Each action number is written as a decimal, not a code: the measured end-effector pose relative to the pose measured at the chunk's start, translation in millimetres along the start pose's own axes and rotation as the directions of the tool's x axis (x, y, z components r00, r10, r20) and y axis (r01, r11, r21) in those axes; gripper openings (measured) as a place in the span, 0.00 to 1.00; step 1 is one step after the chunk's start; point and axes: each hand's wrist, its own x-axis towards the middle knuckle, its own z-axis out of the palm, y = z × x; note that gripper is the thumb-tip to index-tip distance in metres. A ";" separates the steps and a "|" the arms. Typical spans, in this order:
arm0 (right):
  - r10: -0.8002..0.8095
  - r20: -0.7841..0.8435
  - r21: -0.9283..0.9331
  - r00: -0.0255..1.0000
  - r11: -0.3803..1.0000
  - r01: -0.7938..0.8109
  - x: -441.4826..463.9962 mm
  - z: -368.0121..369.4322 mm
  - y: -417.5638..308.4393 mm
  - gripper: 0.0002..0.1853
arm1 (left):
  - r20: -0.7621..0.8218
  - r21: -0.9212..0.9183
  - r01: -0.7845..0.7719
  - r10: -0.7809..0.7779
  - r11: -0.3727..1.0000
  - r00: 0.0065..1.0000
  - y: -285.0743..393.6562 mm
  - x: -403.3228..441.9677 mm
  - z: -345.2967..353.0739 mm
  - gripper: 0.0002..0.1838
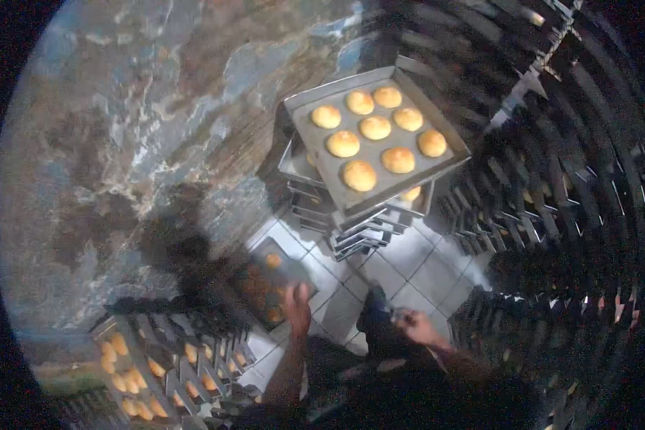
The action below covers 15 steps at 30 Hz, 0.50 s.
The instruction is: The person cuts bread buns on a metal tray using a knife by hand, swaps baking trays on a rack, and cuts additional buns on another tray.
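Note:
My left hand (297, 304) is low in the middle of the head view, fingers stretched out and a little apart. It overlaps the right edge of a dark baking tray (254, 287) that sits low near the wall with a few buns on it; whether it touches the tray I cannot tell. My right hand (417, 328) is to the right, beside my leg, with its fingers curled in. What it may hold is too dark and blurred to name. Ahead of both hands, a metal baking tray (322, 154) of golden round buns (375, 127) tops a tall stack.
Beneath the top tray are more stacked trays (369, 236), turned at differing angles. Another stack of bun trays (132, 373) stands at lower left. Dark racks (545, 201) line the right side. A marbled wall (143, 143) rises at left, above white floor tiles (408, 261).

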 end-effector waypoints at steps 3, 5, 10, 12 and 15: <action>0.038 -0.130 0.049 0.991 0.998 -0.032 -3.7 -52.6 -24.3 0.14 | 0.099 -0.324 0.221 -0.199 0.920 0.975 178.1 143.3 -16.4 0.16; -0.031 -0.191 0.116 0.981 0.992 0.054 -3.5 -76.9 -57.9 0.13 | 0.151 -0.592 0.147 -0.071 0.792 0.986 209.2 211.3 22.9 0.18; -0.214 -0.382 0.118 0.899 0.953 0.277 35.7 -114.2 -89.3 0.15 | 0.396 0.057 -0.083 0.054 0.995 0.917 194.6 328.4 128.4 0.23; -0.197 -0.425 0.133 0.884 0.952 0.276 36.9 -123.6 -119.6 0.15 | 0.502 0.345 -0.083 -0.109 0.935 0.858 167.8 342.2 173.7 0.28; -0.175 -0.458 0.163 0.871 0.947 0.276 46.6 -147.4 -130.3 0.12 | 0.447 0.367 -0.007 -0.170 0.930 0.878 164.5 347.5 196.0 0.27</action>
